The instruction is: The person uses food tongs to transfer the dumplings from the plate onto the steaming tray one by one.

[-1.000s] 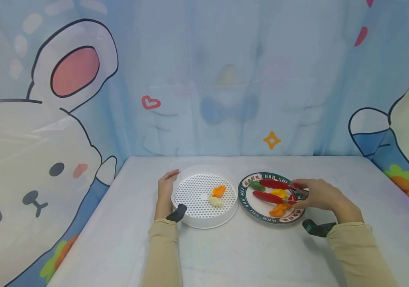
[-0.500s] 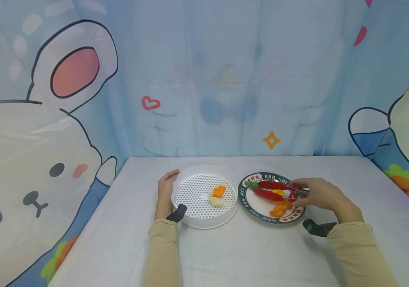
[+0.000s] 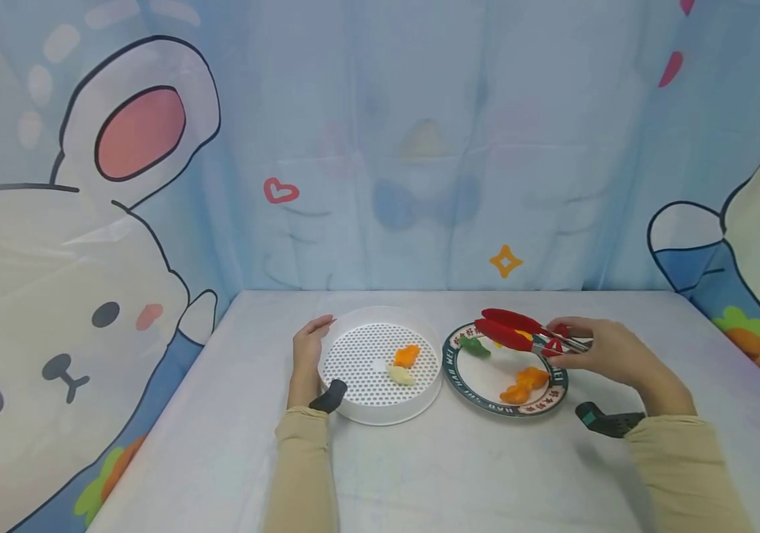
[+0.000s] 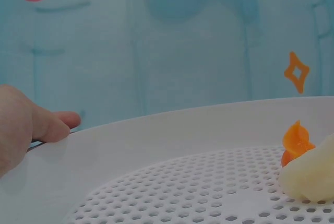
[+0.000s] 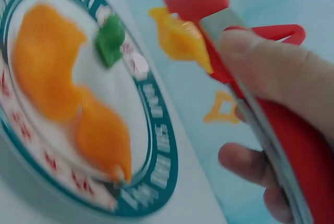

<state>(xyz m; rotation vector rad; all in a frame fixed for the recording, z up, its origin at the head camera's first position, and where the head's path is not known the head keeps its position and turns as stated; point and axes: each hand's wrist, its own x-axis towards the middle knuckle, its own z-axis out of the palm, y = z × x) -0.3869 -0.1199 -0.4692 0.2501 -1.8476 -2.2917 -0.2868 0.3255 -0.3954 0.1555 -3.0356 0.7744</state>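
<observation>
My right hand (image 3: 619, 363) grips red-tipped metal tongs (image 3: 502, 334) above the far right side of a plate (image 3: 471, 397). Between the tong tips sits a yellow dumpling-shaped piece (image 5: 180, 38), off the plate. On the plate lie a green piece (image 3: 475, 346) and orange dumpling-shaped pieces (image 3: 524, 385). My left hand (image 3: 308, 352) holds the left side of a white round steamer tray (image 3: 386, 414), fingertips (image 4: 56, 130) bent round its rim. Inside the tray are an orange piece (image 3: 407, 355) and a cream piece (image 3: 400, 375).
Tray and plate stand almost side by side on a white-covered table (image 3: 419, 474). Behind the table's far edge hangs a blue curtain (image 3: 366, 252) with cartoon prints. Dark wrist-camera mounts (image 3: 609, 423) stick out near both wrists.
My right hand has lifted the tongs with the yellow piece and shifted slightly right and away. The green piece is now uncovered. My left hand and the steamer tray stay put.
</observation>
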